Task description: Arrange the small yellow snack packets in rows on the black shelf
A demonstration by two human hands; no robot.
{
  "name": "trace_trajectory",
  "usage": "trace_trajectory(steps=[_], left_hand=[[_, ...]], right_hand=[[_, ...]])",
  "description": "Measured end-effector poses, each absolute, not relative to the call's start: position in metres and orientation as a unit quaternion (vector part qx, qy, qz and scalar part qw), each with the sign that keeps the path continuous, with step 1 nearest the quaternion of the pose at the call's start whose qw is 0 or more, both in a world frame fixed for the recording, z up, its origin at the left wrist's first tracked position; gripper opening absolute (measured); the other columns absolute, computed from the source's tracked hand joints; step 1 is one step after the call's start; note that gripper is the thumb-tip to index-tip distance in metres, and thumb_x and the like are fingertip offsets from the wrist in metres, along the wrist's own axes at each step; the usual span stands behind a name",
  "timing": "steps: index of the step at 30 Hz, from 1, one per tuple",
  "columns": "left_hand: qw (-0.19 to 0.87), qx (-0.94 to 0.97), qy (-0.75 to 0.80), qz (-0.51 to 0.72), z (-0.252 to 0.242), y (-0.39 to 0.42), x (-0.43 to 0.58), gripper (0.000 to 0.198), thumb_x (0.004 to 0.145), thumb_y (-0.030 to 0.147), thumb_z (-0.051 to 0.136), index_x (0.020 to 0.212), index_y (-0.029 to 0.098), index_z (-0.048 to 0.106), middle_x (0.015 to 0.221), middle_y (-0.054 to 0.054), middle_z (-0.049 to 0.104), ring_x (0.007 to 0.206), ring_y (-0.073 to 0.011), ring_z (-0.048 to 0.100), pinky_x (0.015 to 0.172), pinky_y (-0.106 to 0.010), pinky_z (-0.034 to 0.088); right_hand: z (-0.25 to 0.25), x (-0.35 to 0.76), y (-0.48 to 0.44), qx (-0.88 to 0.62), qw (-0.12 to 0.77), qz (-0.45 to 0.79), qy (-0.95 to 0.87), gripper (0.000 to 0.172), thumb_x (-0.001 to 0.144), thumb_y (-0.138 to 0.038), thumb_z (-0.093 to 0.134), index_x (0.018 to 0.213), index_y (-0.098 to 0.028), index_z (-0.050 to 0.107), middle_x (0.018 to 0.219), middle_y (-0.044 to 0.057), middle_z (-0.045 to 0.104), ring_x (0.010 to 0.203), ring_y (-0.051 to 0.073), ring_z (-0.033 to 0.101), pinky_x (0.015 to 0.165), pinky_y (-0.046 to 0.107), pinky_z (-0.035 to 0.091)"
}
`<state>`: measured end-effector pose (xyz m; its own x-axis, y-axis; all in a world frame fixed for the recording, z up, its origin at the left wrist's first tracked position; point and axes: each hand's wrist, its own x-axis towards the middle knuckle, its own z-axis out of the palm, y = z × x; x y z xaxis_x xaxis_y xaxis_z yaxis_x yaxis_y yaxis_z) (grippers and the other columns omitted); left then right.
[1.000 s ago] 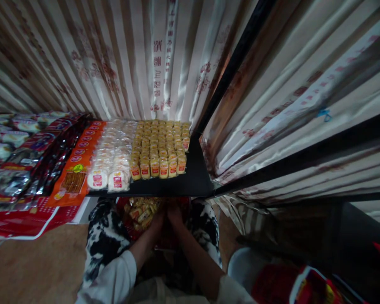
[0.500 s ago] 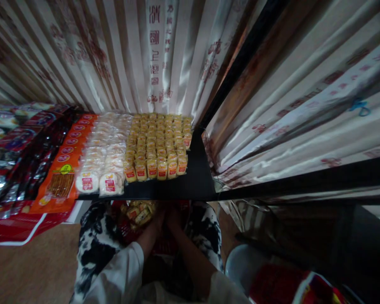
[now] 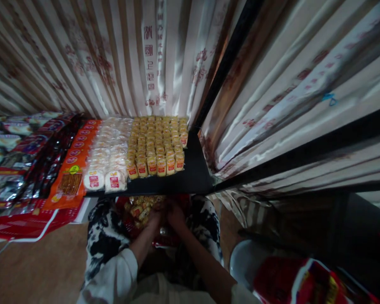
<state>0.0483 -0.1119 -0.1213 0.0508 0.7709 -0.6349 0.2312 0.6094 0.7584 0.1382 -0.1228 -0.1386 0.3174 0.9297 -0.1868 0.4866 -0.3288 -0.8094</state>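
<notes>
My left hand (image 3: 157,212) and my right hand (image 3: 175,214) are close together below the shelf edge, over a red basket (image 3: 126,226) between my knees. The fingers of both look curled in, but the dim light hides what they hold. Beside my left hand, small yellow wrapped snack packets (image 3: 139,210) fill the left part of the basket. Above, on the black shelf (image 3: 194,169), similar yellow wrapped snacks (image 3: 156,147) stand in tight rows. White round wrapped cakes (image 3: 114,179) line up to their left.
An orange snack bag (image 3: 69,177) and dark shiny packets (image 3: 28,156) lie farther left on the shelf. A red bag with a white handle (image 3: 49,223) hangs below. Pleated curtains (image 3: 123,55) back the shelf. A pale bucket (image 3: 245,257) and a red bag (image 3: 278,278) stand at right.
The camera view has shifted slightly, showing more of the basket. Both hands have come further into sight and remain close together over it. The shelf rows look the same.
</notes>
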Motion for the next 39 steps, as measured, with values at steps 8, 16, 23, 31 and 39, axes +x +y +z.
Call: trace_trajectory(steps=[8,16,23,31,39], left_hand=[[0.633,0.268,0.667,0.288,-0.088,-0.123,0.024,0.034,0.074,0.016,0.05,0.108,0.017,0.053,0.104,-0.007,0.063,0.068,-0.0094,0.061,0.043,-0.014,0.038],[0.674,0.24,0.61,0.34,-0.038,-0.121,0.02,0.028,0.067,0.016,0.055,0.095,0.015,0.06,0.075,0.0,0.065,0.057,-0.0089,0.057,0.045,-0.016,0.039],[0.806,0.169,0.48,0.301,-0.004,-0.108,0.02,0.017,0.07,0.01,0.05,0.083,0.009,0.062,0.075,-0.007,0.068,0.058,-0.0108,0.06,0.051,-0.018,0.047],[0.797,0.248,0.491,0.25,0.013,-0.096,0.025,0.021,0.076,0.016,0.049,0.094,0.01,0.058,0.073,-0.007,0.067,0.048,-0.0104,0.061,0.032,-0.013,0.029],[0.783,0.25,0.47,0.32,0.019,-0.086,0.038,0.022,0.08,0.034,0.05,0.076,0.013,0.056,0.053,0.001,0.056,0.044,-0.0073,0.053,0.037,-0.015,0.03]], right_hand=[[-0.113,0.145,-0.129,-0.691,0.385,0.383,-0.477,0.032,0.068,-0.015,0.052,0.099,-0.02,0.062,0.097,0.005,0.067,0.091,0.019,0.062,0.088,0.035,0.045],[-0.083,0.158,-0.134,-0.63,0.438,0.369,-0.525,0.036,0.074,-0.02,0.048,0.109,-0.019,0.059,0.109,0.008,0.062,0.102,0.02,0.057,0.095,0.039,0.041],[-0.047,0.179,-0.138,-0.529,0.445,0.443,-0.571,0.041,0.073,-0.015,0.049,0.113,-0.022,0.056,0.119,0.005,0.058,0.111,0.018,0.052,0.096,0.037,0.04],[-0.024,0.199,-0.134,-0.452,0.439,0.61,-0.481,0.033,0.073,-0.034,0.06,0.103,-0.019,0.058,0.095,0.003,0.066,0.085,0.017,0.062,0.08,0.032,0.047],[-0.001,0.205,-0.131,-0.464,0.469,0.608,-0.442,0.033,0.072,-0.043,0.059,0.093,-0.019,0.062,0.086,0.002,0.067,0.08,0.017,0.061,0.078,0.032,0.047]])
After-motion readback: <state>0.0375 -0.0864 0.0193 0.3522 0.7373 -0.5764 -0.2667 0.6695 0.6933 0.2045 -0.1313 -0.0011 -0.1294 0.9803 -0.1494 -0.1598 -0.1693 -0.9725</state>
